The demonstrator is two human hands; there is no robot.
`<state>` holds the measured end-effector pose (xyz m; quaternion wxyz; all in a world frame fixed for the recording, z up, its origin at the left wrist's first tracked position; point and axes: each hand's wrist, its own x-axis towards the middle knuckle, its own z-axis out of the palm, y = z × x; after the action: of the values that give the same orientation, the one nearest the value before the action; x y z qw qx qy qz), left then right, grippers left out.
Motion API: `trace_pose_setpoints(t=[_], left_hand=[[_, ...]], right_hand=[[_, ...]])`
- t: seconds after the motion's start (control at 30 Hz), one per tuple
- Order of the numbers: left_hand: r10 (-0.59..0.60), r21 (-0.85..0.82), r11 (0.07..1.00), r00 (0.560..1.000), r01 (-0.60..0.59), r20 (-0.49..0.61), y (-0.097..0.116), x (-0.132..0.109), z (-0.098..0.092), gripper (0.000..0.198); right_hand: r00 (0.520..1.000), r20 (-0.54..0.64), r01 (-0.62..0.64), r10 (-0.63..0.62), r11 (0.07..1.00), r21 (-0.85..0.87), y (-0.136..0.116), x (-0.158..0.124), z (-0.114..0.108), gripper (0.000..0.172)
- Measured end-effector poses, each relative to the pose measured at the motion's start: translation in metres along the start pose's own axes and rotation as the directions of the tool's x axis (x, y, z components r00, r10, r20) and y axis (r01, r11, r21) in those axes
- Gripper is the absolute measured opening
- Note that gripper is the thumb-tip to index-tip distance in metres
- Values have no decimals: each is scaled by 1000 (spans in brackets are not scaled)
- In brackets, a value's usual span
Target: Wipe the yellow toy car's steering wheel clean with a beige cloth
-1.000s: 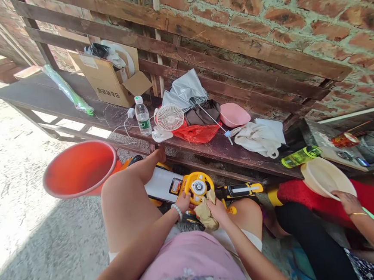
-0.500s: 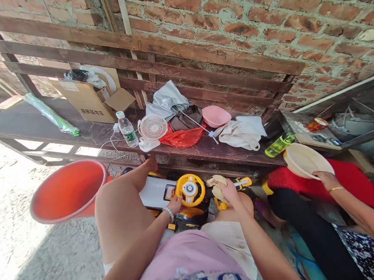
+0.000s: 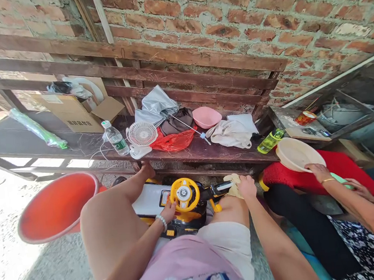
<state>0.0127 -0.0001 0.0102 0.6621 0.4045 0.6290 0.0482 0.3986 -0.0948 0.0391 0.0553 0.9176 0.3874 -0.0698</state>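
Observation:
A yellow toy steering wheel (image 3: 194,194) with a white centre is mounted on a white and black ride-on toy car (image 3: 151,196) between my legs. My left hand (image 3: 169,211), with a beaded bracelet at the wrist, has its fingers closed around the wheel's lower left rim. In my right hand (image 3: 247,188) is a crumpled cream cloth (image 3: 234,189), pressed over the toy's black and white side bar (image 3: 222,187). The cloth hides the bar's far end. Below the bar, a yellow knob (image 3: 217,208) sticks out near my right knee.
An orange bucket (image 3: 23,232) stands at left. On the wooden bench (image 3: 137,163) are a cardboard box (image 3: 71,114), water bottle (image 3: 115,139), fan (image 3: 142,134), pink bowl (image 3: 207,117) and green bottle (image 3: 270,141). At right, another person's hand (image 3: 319,172) holds a cream basin (image 3: 300,155) over red cloth (image 3: 334,160).
My right hand has moved right with the cloth along the side bar, uncovering its nearer part. My left hand stays on the wheel. The other person's second hand now shows with something green.

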Motion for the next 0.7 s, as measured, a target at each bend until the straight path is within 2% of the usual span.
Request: trace_pose_setpoints(t=[0.1,0.2,0.33,0.47,0.53,0.6,0.7], left_hand=[[7,-9,1000,1000,-7,2,-2,1,1,18],[14,-34,999,1000,-14,9,-5,3,1,15],[21,-33,999,999,-20,28,-10,9,-1,12],[28,-28,999,999,-27,27,-14,15,-1,14],[28,-23,999,999,-27,24,-14,15,-1,14],[29,-18,999,999,-29,21,-11,12,-2,14],[24,-13,1000,1000,-24,14,-5,4,-3,12]], right_hand=[[997,34,-63,62,998,20,2,6,-3,37],[994,65,-98,92,992,83,-18,0,-3,37],[992,82,77,-93,980,185,-51,-22,2,37],[967,48,219,-252,909,355,-69,-39,14,39],[969,7,211,-246,844,494,-70,-43,21,38],[985,-7,135,-173,743,655,-64,-43,27,34],[996,44,-77,81,462,884,-41,-43,31,36]])
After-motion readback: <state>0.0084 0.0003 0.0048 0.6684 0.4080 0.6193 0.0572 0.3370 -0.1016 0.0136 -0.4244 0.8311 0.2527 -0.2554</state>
